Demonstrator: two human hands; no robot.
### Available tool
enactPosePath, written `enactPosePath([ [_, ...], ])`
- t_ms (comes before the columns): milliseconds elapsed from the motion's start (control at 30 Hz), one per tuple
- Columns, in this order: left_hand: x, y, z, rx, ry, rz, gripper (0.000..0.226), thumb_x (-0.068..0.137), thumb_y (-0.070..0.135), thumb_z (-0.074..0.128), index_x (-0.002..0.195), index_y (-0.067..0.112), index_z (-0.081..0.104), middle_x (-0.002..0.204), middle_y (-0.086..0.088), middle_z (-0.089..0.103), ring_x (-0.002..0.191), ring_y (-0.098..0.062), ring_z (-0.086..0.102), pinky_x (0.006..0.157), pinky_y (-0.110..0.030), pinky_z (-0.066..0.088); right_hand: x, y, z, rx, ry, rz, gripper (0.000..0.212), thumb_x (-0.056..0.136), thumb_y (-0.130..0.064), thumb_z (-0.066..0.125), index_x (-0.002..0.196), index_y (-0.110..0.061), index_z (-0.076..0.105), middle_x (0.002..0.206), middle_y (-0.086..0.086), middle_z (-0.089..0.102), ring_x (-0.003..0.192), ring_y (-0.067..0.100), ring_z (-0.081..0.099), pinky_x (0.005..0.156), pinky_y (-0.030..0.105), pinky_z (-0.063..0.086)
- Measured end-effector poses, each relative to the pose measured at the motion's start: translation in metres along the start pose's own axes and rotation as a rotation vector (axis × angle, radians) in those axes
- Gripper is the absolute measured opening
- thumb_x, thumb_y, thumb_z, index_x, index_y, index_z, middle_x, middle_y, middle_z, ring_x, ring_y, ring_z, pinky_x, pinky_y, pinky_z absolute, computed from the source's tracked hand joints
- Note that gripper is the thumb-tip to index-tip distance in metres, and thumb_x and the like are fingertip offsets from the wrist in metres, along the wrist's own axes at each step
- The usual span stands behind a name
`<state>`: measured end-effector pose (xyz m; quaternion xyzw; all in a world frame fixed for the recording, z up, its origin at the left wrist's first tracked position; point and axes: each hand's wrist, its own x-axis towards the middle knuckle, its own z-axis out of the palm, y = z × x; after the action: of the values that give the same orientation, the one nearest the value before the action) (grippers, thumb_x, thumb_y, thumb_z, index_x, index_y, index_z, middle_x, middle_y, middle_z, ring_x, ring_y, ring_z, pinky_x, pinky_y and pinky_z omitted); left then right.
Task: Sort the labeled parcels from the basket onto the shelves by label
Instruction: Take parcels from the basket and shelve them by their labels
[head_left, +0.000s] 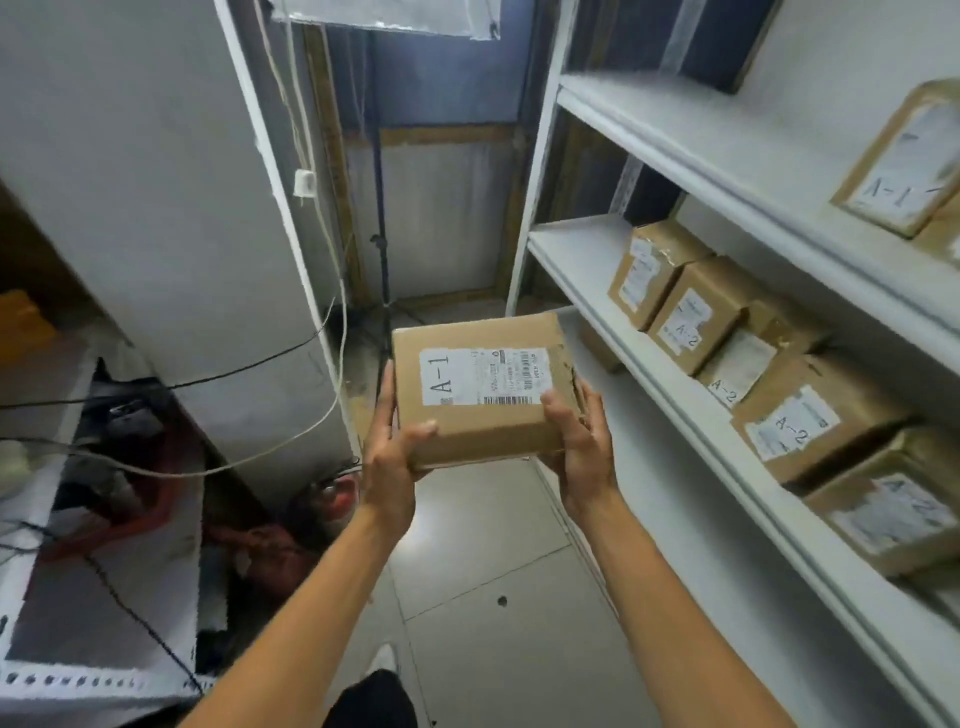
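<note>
- The parcel, a flat brown box, is held out in front of the person at mid-frame, above the floor and clear of the shelves.
- Left hand: its grip holds the box's near left corner, thumb on top, fingers along the left side.
- Right hand: its grip holds the near right corner, thumb on top beside the label, fingers around the right edge.
- The label reads "A-1"; its long side runs left to right across the top face.
- Key relation: the upper shelf lies up and to the right of the held box, and a box marked A-1 already stands there.
- The middle shelf is nearer, on the right at about box height, but its boxes read A-2.
- Judgement: the coming move calls for a lift up and right, with the right hand leading as the nearer one.
- Risk: the box's far edge may catch the upper shelf's front lip.
</note>
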<state>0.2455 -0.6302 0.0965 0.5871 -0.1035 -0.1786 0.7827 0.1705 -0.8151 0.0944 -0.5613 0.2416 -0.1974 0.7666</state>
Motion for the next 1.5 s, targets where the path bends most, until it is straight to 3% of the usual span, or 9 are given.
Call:
enactPosePath([
  [200,0.083,0.034,-0.016,0.000,-0.318,-0.100,0.090,0.061,0.032,0.063,0.144,0.055,0.036,0.136,0.005,0.061,0.125,-0.037,0.054,0.088,-0.055,0.054,0.027,-0.049,-0.009,-0.197,-0.172,0.041,0.085,0.077,-0.046,0.080,0.144,-0.058,0.029,0.137,0.000,0.062,0.123,0.031,0.061,0.095,0.058,0.052],
  [367,0.138,0.059,-0.012,0.037,-0.612,-0.103,0.079,0.067,0.039,0.067,0.143,0.042,0.046,0.132,-0.001,0.062,0.117,-0.035,0.058,0.087,-0.061,0.054,0.037,-0.086,-0.008,-0.115,-0.046,0.029,0.080,0.076,-0.034,0.081,0.145,-0.032,0.040,0.137,0.017,0.059,0.124,0.041,0.058,0.102,0.069,0.043],
  [467,0.150,0.072,0.013,0.019,-0.533,-0.051,0.077,0.064,0.056,0.079,0.135,0.036,0.056,0.118,0.001,0.067,0.101,-0.023,0.062,0.068,-0.031,0.059,0.029,-0.080,-0.005,0.015,0.121,-0.003,0.074,0.072,-0.034,0.082,0.135,-0.011,0.050,0.130,0.021,0.063,0.123,0.044,0.058,0.103,0.068,0.041],
  [533,0.154,0.076,0.039,0.006,-0.444,0.006,0.098,0.054,0.064,0.085,0.140,0.035,0.048,0.130,-0.002,0.059,0.111,-0.018,0.063,0.082,-0.036,0.059,0.026,-0.074,0.009,0.129,0.333,-0.077,0.057,0.072,-0.030,0.081,0.122,-0.014,0.059,0.121,0.019,0.069,0.108,0.039,0.066,0.087,0.056,0.055],
  [667,0.133,0.072,0.089,0.102,-0.595,0.033,0.126,0.058,0.043,0.089,0.153,0.049,0.006,0.157,-0.005,0.023,0.142,-0.027,0.035,0.110,-0.056,0.040,0.030,-0.072,0.034,0.342,0.626,-0.242,0.035,0.077,-0.015,0.079,0.108,-0.018,0.064,0.105,0.016,0.074,0.076,0.024,0.071,0.052,0.029,0.053],
  [767,0.118,0.063,0.097,-0.031,-0.730,-0.064,0.125,0.066,0.023,0.088,0.154,0.048,0.002,0.153,-0.001,0.034,0.131,-0.020,0.051,0.101,-0.044,0.052,0.029,-0.078,0.043,0.351,0.707,-0.326,0.040,0.070,-0.021,0.083,0.105,-0.020,0.064,0.107,0.010,0.075,0.094,0.030,0.074,0.069,0.040,0.060],
  [900,0.140,0.077,0.097,-0.115,-0.840,-0.060,0.113,0.070,0.000,0.083,0.152,0.042,0.019,0.136,0.007,0.055,0.121,-0.021,0.062,0.099,-0.050,0.052,0.017,-0.087,0.035,0.069,0.656,-0.394,0.064,0.067,-0.027,0.088,0.123,-0.023,0.060,0.114,0.002,0.074,0.107,0.024,0.070,0.090,0.042,0.058],
  [1167,0.179,0.114,0.115,0.024,-1.119,0.086,0.112,0.069,-0.006,0.079,0.154,0.032,0.017,0.145,0.015,0.041,0.125,-0.014,0.057,0.088,-0.032,0.057,0.009,-0.125,0.021,-0.306,0.497,-0.415,0.073,0.074,-0.017,0.087,0.135,-0.027,0.049,0.120,-0.007,0.072,0.111,0.010,0.068,0.091,0.023,0.055],
  [1500,0.220,0.126,0.165,0.088,-1.263,0.139,0.104,0.080,-0.012,0.068,0.156,0.035,0.014,0.140,-0.007,0.045,0.119,-0.020,0.062,0.081,-0.031,0.058,0.047,-0.152,0.000,-0.346,0.681,-0.433,0.074,0.067,-0.022,0.092,0.129,-0.021,0.052,0.115,-0.004,0.072,0.106,0.018,0.069,0.091,0.036,0.058],
])
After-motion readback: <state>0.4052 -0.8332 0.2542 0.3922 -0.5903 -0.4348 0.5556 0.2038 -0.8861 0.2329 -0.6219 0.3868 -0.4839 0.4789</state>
